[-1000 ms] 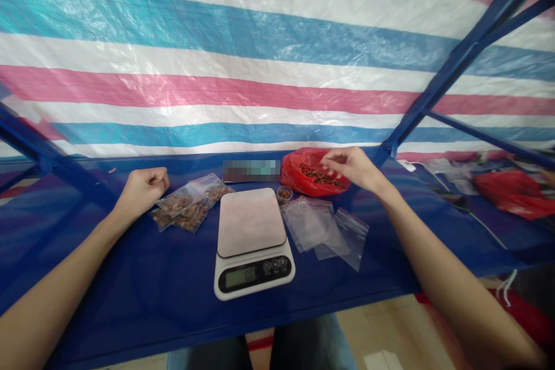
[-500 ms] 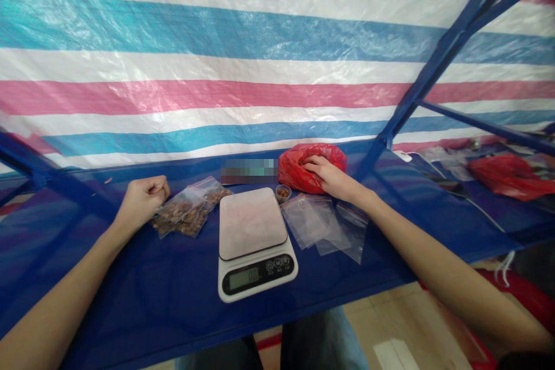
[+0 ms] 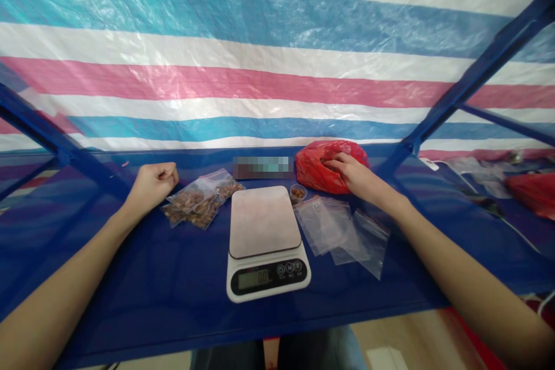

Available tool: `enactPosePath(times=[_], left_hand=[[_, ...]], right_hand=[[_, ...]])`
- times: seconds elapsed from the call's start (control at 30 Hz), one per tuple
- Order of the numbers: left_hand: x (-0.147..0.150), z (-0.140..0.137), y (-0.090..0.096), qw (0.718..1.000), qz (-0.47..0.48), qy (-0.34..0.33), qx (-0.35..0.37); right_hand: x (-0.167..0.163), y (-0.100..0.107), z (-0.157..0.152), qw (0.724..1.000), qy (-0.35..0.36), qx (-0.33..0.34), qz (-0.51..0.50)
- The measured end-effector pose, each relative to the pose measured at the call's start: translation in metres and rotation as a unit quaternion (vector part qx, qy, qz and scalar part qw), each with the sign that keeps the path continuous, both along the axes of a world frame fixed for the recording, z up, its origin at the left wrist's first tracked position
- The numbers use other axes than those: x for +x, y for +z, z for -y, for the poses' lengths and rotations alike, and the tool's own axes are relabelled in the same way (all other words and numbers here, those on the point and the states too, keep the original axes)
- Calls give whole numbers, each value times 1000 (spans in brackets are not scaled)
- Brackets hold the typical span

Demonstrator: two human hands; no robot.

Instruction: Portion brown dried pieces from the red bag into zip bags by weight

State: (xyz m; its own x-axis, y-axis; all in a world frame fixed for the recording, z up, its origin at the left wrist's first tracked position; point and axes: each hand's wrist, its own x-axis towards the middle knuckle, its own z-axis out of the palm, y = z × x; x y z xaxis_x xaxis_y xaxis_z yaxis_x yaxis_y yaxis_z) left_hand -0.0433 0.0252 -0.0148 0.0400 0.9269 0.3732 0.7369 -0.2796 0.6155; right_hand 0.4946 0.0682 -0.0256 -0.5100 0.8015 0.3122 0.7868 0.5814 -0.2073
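My right hand [image 3: 349, 170] reaches into the mouth of a crumpled red plastic bag [image 3: 310, 170]; its fingers are bent, with the tips hidden inside. Closed in a fist, my left hand [image 3: 156, 182] rests on the blue surface, just left of clear zip bags [image 3: 197, 205] filled with brown, nut-like pieces. Between my arms sits a white kitchen scale [image 3: 264, 225], its pan bare and its display reading about 0.0. A small clear cup [image 3: 298, 192] with a few brown pieces stands between scale and red bag. Flat clear zip bags [image 3: 333, 228] overlap right of the scale.
A blurred-out flat object [image 3: 263, 167] lies behind the scale. Blue metal posts [image 3: 472, 84] slant up at both sides, before a striped plastic sheet [image 3: 243, 87]. Farther right, another red bag [image 3: 533, 191] and clear plastic lie on the neighbouring blue surface. The table's front edge runs above my legs.
The camera view has turned slightly, so everything sits further right in the picture. My left hand stays in a fist and my right hand stays in the red bag.
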Motion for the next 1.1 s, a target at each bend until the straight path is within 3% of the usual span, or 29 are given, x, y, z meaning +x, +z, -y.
enactPosePath(times=[0.33, 0.6, 1.1], left_hand=[[6, 0, 0, 999, -3, -34, 7], [7, 0, 0, 999, -2, -42, 26], [7, 4, 2, 999, 2, -31, 38]], right_hand=[[-7, 8, 4, 999, 31, -18, -41], [14, 24, 0, 998, 30, -44, -40], [-5, 6, 4, 998, 52, -1, -24]])
